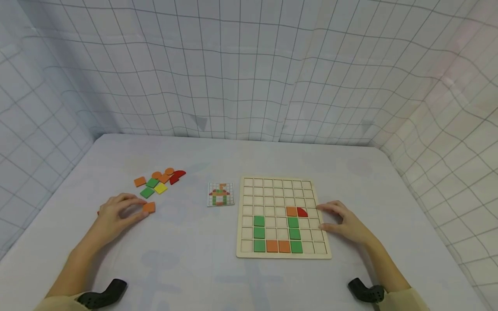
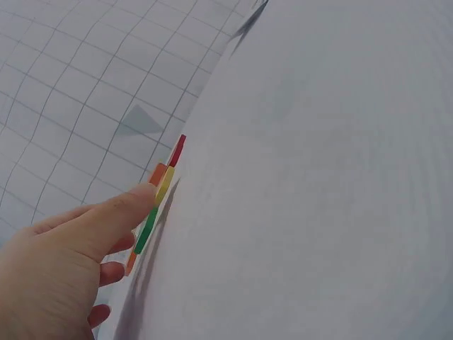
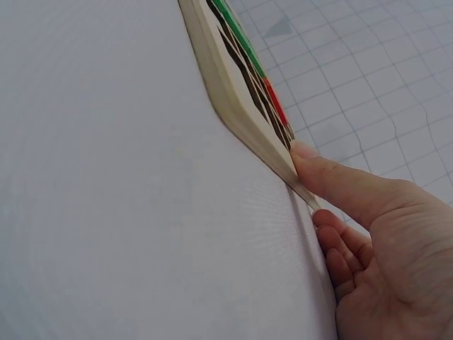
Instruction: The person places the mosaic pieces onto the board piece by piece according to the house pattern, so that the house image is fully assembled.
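Pinching that orange square (image 1: 150, 207), well left of the board (image 1: 284, 255), the left grip (image 1: 113, 216) does best holding edges lightly; right grip (image 1: 347, 222), fingers parted, touches the board's right edge, where gentle pressure should steady it.

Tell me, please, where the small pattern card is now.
In the head view, the pattern card lies slightly left of centre, just beside the upper left edge of the grid board.
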Demonstrator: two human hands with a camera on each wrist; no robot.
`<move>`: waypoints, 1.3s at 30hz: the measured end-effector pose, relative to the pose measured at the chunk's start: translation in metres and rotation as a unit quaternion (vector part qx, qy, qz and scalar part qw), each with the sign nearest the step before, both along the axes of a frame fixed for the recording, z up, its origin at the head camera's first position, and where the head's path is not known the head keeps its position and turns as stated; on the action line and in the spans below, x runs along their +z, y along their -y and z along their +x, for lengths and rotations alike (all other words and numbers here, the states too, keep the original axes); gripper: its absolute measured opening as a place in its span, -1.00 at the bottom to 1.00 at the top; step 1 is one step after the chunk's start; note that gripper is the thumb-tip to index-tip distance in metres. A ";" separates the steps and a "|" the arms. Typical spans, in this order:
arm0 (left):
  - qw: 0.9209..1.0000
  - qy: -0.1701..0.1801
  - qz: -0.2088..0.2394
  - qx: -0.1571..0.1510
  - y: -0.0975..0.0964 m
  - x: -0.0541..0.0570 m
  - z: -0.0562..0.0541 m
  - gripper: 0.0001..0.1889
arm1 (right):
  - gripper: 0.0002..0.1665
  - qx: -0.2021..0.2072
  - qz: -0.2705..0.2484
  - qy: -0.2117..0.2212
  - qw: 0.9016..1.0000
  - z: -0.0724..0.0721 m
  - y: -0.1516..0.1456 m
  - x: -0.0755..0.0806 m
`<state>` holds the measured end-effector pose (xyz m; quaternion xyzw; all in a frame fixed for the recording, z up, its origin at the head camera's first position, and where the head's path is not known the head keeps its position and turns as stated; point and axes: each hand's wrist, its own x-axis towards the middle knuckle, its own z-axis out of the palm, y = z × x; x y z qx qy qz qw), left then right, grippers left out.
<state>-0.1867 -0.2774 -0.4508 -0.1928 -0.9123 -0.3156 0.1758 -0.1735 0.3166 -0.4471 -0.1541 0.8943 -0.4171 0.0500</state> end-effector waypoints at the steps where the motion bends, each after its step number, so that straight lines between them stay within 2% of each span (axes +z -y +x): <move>1: 1.000 0.001 0.009 -0.003 -0.003 0.002 -0.001 -0.72 | -0.38 -0.001 0.003 0.000 1.000 0.000 0.000 0.000; 6: 0.999 0.016 0.045 -0.019 -0.024 0.013 -0.006 -0.73 | -0.39 -0.007 0.016 0.000 1.000 0.003 0.007 0.008; 9: 0.998 0.026 0.050 -0.025 -0.042 0.019 -0.010 -0.72 | -0.40 -0.007 0.009 0.003 1.000 0.006 0.013 0.018; 13: 0.998 0.020 0.046 -0.034 -0.070 0.022 -0.016 -0.73 | -0.40 -0.005 0.004 0.004 1.000 0.008 0.017 0.024; 18: 0.998 0.001 0.031 -0.049 -0.108 0.020 -0.021 -0.72 | -0.39 0.001 0.005 -0.007 1.000 0.002 0.006 0.006; 21: 0.998 0.012 0.022 -0.051 -0.131 0.020 -0.022 -0.71 | -0.39 0.004 0.000 -0.006 1.000 -0.002 0.001 -0.002; 25: 0.998 0.020 0.013 -0.066 -0.162 0.020 -0.024 -0.72 | -0.38 0.003 0.002 -0.008 1.000 -0.003 -0.001 -0.003; 32: 0.993 -0.003 0.006 -0.115 -0.210 0.014 -0.026 -0.76 | -0.38 0.004 0.005 -0.014 1.000 -0.001 -0.001 -0.002; 39: 0.990 0.011 -0.019 -0.139 -0.249 0.004 -0.030 -0.74 | -0.38 0.001 0.001 -0.012 1.000 -0.001 -0.001 -0.001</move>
